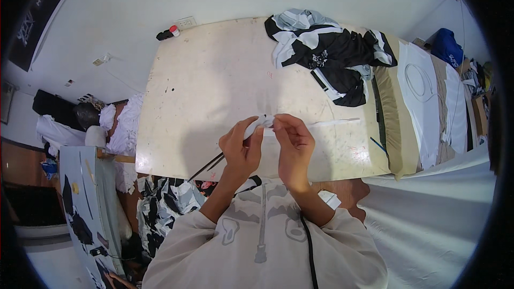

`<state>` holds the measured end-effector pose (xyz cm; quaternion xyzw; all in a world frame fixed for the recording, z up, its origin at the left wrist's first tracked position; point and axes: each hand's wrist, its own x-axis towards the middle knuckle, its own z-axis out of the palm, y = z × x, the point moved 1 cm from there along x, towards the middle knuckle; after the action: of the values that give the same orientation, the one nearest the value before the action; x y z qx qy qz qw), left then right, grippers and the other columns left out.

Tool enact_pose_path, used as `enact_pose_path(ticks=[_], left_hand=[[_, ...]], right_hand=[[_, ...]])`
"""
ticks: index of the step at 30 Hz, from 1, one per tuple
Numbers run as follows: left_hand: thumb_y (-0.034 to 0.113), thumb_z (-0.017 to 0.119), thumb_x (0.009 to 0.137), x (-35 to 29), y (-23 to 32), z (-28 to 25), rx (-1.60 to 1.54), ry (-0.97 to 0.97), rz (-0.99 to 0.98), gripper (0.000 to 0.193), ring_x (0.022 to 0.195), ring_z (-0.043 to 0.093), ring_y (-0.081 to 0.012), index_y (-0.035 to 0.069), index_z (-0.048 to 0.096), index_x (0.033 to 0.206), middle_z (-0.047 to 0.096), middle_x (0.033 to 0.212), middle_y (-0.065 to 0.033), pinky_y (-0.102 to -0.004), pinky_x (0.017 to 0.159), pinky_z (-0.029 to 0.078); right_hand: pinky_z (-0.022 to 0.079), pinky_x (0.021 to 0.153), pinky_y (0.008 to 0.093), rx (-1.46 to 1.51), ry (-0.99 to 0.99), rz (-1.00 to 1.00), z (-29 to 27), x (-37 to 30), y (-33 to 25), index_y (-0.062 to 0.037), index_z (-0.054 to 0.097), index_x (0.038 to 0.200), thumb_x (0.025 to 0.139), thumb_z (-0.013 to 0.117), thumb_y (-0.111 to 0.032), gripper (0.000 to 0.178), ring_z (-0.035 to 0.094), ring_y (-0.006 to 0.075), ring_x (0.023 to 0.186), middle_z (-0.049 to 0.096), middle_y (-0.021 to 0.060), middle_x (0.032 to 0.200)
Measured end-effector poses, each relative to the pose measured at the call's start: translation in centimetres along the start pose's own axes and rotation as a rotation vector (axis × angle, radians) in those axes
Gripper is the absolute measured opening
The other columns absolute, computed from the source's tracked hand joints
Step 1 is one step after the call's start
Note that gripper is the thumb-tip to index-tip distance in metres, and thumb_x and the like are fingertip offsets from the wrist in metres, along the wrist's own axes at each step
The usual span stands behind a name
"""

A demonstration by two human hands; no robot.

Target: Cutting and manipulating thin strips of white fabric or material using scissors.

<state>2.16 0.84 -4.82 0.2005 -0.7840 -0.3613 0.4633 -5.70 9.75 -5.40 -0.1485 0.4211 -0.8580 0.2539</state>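
Observation:
Above the near middle of the table, my left hand (239,142) is closed around a bunched white fabric strip (262,122). Close beside it, my right hand (294,139) pinches the same strip with thumb and fingertips. A white tail (337,122) lies on the table to the right of my hands; whether it joins the held strip is hidden. Thin dark stick-like pieces (206,166) poke out to the left of my left wrist, over the table's front edge. What they belong to cannot be made out.
Black, white and grey garments (332,48) are heaped at the table's (198,80) back right. A dark object and a red-capped container (174,30) stand at the back left. Tan and white fabric layers (412,101) lie on the right. Someone sits beside white cloth (128,120) at left.

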Motion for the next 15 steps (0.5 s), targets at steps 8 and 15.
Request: enact_pose_path(ticks=[8,15], left_hand=[[0.014,0.064,0.096,-0.2,-0.8,0.6,-0.108,0.052,-0.083,0.016,0.050,0.046,-0.0047,-0.002,0.067,0.099,0.057,0.058,-0.0035,-0.0229,0.046,0.032],[0.019,0.057,0.101,0.0,-1.0,0.6,-0.134,0.066,-0.109,0.023,0.053,0.044,-0.0036,-0.002,0.061,0.092,0.053,0.058,0.0007,-0.0230,0.047,0.031]], right_hand=[[0.047,0.088,0.0252,0.083,-0.024,0.077,-0.7,1.2,-0.1,-0.0004,0.064,0.116,0.095,0.063,-0.001,0.021,0.061,0.0111,0.097,0.067,0.0049,0.100],[0.048,0.087,0.0284,-0.074,-0.354,0.083,-0.2,0.6,0.4,0.0005,0.068,0.101,0.091,0.067,0.004,0.011,0.060,0.0140,0.101,0.061,0.0070,0.111]])
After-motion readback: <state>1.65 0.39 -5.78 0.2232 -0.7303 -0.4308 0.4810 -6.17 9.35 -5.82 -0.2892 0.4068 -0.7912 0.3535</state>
